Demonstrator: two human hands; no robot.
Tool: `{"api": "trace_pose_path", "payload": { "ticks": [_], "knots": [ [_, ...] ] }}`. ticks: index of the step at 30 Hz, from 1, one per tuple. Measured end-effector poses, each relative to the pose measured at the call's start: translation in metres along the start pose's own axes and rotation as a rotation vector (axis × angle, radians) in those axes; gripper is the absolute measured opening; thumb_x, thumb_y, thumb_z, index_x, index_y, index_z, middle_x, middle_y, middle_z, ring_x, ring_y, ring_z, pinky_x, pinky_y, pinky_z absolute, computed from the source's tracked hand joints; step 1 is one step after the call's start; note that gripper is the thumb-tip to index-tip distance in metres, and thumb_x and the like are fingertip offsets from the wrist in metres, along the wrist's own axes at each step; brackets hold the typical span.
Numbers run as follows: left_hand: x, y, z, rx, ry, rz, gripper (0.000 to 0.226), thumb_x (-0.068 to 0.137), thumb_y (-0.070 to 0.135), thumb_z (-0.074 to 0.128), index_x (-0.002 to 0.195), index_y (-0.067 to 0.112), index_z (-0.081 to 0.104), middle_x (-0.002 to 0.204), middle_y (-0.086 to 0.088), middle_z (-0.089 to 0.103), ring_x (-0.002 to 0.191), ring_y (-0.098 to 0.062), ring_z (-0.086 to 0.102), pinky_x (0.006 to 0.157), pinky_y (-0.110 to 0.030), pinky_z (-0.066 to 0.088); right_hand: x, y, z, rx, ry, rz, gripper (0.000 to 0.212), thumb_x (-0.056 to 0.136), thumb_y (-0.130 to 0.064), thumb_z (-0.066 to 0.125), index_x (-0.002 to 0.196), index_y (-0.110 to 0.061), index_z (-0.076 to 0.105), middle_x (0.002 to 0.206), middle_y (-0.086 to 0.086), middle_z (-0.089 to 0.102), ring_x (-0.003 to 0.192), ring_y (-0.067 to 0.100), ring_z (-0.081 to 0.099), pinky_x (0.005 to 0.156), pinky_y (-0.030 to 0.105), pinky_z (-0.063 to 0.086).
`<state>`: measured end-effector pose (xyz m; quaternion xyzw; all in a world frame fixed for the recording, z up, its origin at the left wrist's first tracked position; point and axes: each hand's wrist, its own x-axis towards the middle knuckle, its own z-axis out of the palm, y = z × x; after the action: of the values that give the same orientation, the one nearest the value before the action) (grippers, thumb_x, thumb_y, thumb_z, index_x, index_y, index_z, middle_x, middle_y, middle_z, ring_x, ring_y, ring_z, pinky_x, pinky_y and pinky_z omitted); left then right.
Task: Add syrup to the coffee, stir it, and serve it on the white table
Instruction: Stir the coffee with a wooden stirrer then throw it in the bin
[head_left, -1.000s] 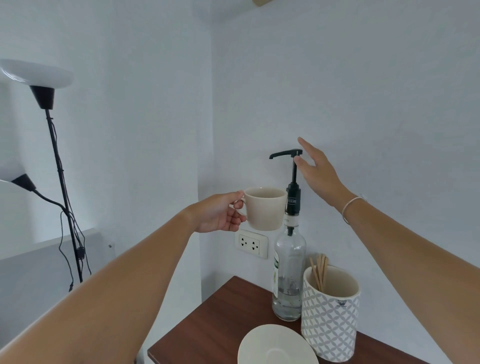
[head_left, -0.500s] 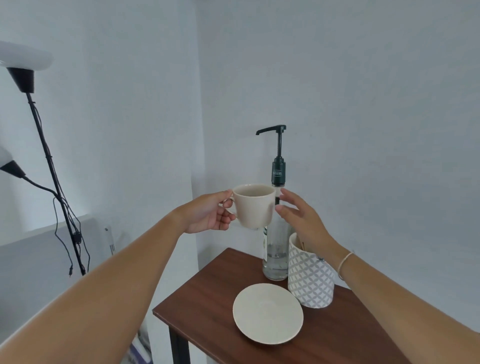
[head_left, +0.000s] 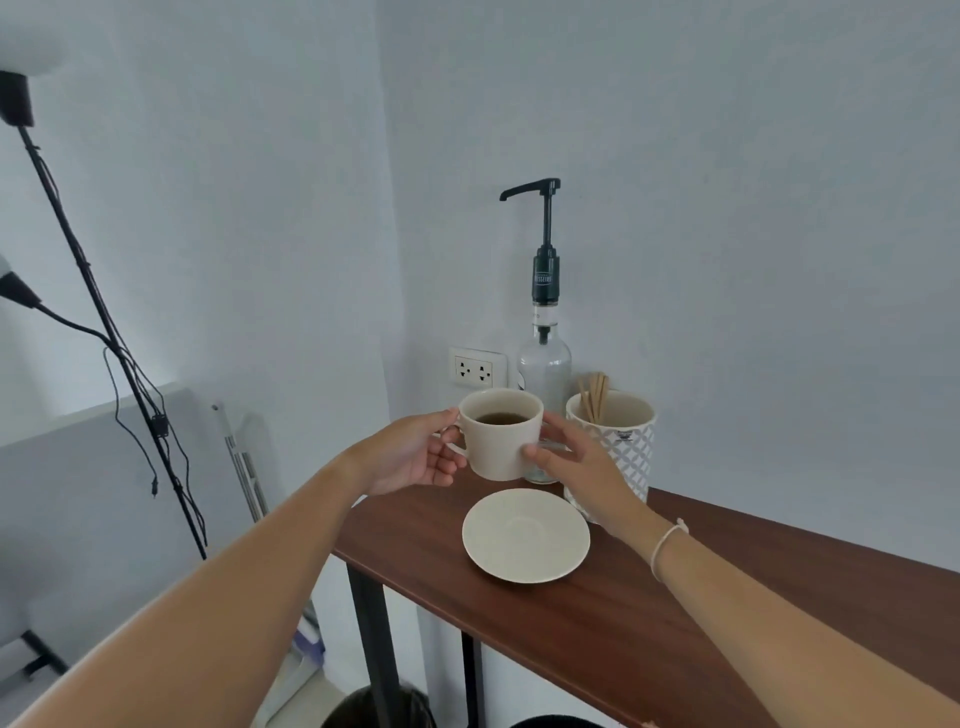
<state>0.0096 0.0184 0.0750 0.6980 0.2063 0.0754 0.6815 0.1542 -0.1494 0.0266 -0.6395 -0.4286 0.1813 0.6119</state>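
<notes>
A cream cup (head_left: 501, 441) with dark coffee in it hangs in the air above a cream saucer (head_left: 525, 536) on the dark wooden table (head_left: 675, 613). My left hand (head_left: 410, 454) grips the cup by its handle. My right hand (head_left: 576, 462) has its fingers on the cup's right side. Behind the cup stands a clear glass syrup bottle (head_left: 545, 358) with a black pump, its spout pointing left. Right of the bottle, a white patterned holder (head_left: 618, 441) contains several wooden stir sticks (head_left: 595, 397).
A wall socket (head_left: 475, 370) sits behind the cup. A black floor lamp (head_left: 104, 322) with dangling cables stands at the left. The table's left edge is just beside the saucer, with black legs below.
My right hand left the pump and came down to the cup's side. The cup dropped from beside the pump spout to just above the saucer. My view tilted downward.
</notes>
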Motion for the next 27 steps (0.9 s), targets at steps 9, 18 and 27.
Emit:
{"api": "trace_pose_path", "payload": {
  "ticks": [9, 18, 27],
  "knots": [
    [0.003, -0.047, 0.020, -0.004, -0.041, -0.044, 0.046, 0.099, 0.039, 0.039, 0.060, 0.015, 0.046, 0.070, -0.008, 0.061, 0.061, -0.014, 0.055, 0.062, -0.025, 0.053, -0.029, 0.035, -0.002, -0.021, 0.019, 0.069, 0.039, 0.085, -0.014, 0.067, 0.112, -0.038, 0.053, 0.111, -0.016, 0.060, 0.112, 0.013, 0.058, 0.084, 0.016, 0.045],
    [0.009, -0.077, 0.028, -0.039, -0.048, -0.115, 0.040, 0.098, 0.037, 0.041, 0.067, 0.013, 0.047, 0.074, -0.011, 0.061, 0.067, -0.017, 0.057, 0.067, -0.028, 0.055, -0.040, 0.058, -0.009, -0.136, 0.003, 0.162, 0.057, 0.083, -0.022, 0.069, 0.135, -0.025, 0.045, 0.129, -0.009, 0.051, 0.117, 0.011, 0.047, 0.098, 0.026, 0.037],
    [0.014, -0.088, 0.032, -0.076, -0.036, -0.142, 0.041, 0.098, 0.037, 0.040, 0.068, 0.012, 0.048, 0.076, -0.013, 0.061, 0.070, -0.020, 0.058, 0.067, -0.029, 0.055, -0.038, 0.065, -0.013, -0.164, -0.018, 0.173, 0.060, 0.084, -0.020, 0.069, 0.139, -0.020, 0.045, 0.130, -0.006, 0.053, 0.121, 0.011, 0.048, 0.100, 0.025, 0.038]
  ]
}}
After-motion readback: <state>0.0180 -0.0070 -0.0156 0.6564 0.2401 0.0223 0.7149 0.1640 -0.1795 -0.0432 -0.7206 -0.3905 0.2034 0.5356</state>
